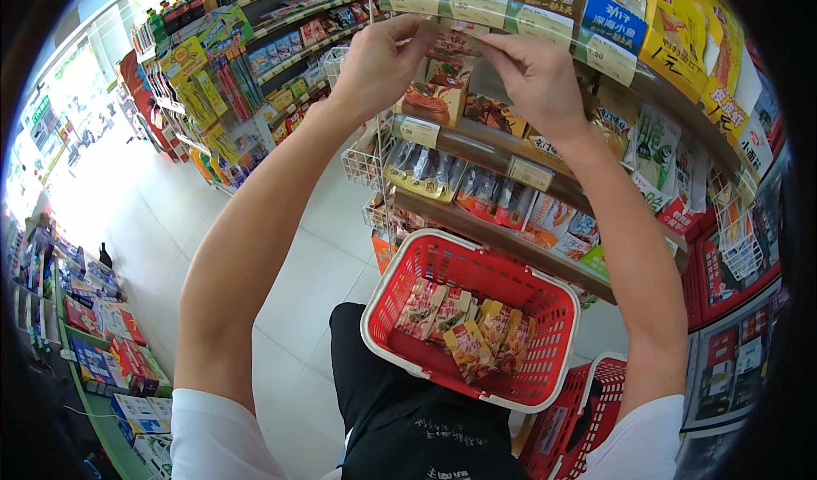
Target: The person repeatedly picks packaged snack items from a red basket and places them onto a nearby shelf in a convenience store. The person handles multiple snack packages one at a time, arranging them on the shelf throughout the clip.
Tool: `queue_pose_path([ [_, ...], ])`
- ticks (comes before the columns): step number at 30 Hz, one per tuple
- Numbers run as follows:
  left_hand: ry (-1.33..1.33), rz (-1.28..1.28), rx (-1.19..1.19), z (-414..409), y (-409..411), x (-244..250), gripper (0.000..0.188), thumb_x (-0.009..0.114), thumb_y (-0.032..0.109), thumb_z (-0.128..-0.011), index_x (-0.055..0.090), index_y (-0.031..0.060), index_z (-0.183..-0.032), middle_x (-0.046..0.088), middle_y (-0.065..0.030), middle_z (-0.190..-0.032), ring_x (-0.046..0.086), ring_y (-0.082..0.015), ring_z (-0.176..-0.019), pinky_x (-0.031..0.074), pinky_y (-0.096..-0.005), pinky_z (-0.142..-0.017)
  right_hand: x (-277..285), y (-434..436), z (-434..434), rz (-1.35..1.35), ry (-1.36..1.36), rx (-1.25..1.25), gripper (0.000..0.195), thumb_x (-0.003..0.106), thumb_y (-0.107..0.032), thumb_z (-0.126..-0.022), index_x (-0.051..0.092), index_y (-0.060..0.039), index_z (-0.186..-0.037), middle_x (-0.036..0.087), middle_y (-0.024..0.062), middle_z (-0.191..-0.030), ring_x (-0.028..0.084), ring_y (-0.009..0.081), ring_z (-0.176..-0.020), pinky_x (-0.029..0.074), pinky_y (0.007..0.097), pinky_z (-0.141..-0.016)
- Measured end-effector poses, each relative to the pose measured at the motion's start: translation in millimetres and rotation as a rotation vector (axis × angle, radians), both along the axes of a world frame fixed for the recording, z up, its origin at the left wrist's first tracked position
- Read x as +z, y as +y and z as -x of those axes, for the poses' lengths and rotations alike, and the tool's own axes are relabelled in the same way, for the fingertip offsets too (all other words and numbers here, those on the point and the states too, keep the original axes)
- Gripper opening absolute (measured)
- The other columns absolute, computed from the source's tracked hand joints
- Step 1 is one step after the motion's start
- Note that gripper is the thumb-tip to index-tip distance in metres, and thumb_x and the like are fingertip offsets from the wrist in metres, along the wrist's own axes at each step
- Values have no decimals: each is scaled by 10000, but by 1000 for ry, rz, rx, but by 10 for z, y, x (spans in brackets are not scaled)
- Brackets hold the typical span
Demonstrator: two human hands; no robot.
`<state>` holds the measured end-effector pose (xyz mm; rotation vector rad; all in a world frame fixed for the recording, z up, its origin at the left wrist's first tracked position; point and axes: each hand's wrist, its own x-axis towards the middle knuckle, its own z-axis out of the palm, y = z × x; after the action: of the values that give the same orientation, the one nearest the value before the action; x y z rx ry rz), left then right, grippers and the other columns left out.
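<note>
My left hand and my right hand are raised to the shelf front, thumb and fingertips pinched, at the two ends of a small printed snack packet. The packet lies just under the upper shelf's price strip, partly in shadow. Below it stand snack boxes with pictures of food. A red plastic shopping basket with a white rim rests on my lap. In it lie several small snack packets, some pink and white, others yellow.
Shelves with price strips rise in front, with white wire baskets at their left edge. A second red basket stands at the lower right. Tiled floor shows at the left, between this shelving and a display of boxes.
</note>
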<state>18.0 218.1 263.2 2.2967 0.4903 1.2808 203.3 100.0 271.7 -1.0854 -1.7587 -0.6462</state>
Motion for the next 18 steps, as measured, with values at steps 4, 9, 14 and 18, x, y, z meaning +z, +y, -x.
queue_pose_path([
  [4,6,-43,8,-86,181,-75,229,595,176,-965,650,6,-1108,702,-102,-983,646,-183,-875,512,-297,-761,-35,200,-39,49,-89,-75,149,628,-71,-860,712,-7,-965,684,204,-841,671,376,-776,539,400,-681],
  [9,-422,-106,57,-197,84,-434,181,614,76,-918,624,13,-1087,652,-150,-992,652,-241,-987,534,-370,-804,-90,487,-107,198,-206,-290,162,621,-119,-885,716,-14,-963,695,192,-894,664,367,-816,533,395,-717],
  [14,187,-302,48,-174,161,-423,202,505,112,-920,670,14,-983,661,-205,-962,645,-366,-886,504,-444,-789,-119,763,-169,291,-94,-503,285,579,-309,-925,705,-88,-1053,702,168,-960,661,362,-881,530,429,-794],
  [18,582,-179,79,-421,368,-221,327,443,191,-913,691,46,-1069,679,-211,-1011,641,-387,-924,495,-462,-847,-60,1133,-438,299,-143,-711,467,509,-428,-953,512,-162,-1336,504,176,-1364,504,371,-1217,410,468,-1014],
])
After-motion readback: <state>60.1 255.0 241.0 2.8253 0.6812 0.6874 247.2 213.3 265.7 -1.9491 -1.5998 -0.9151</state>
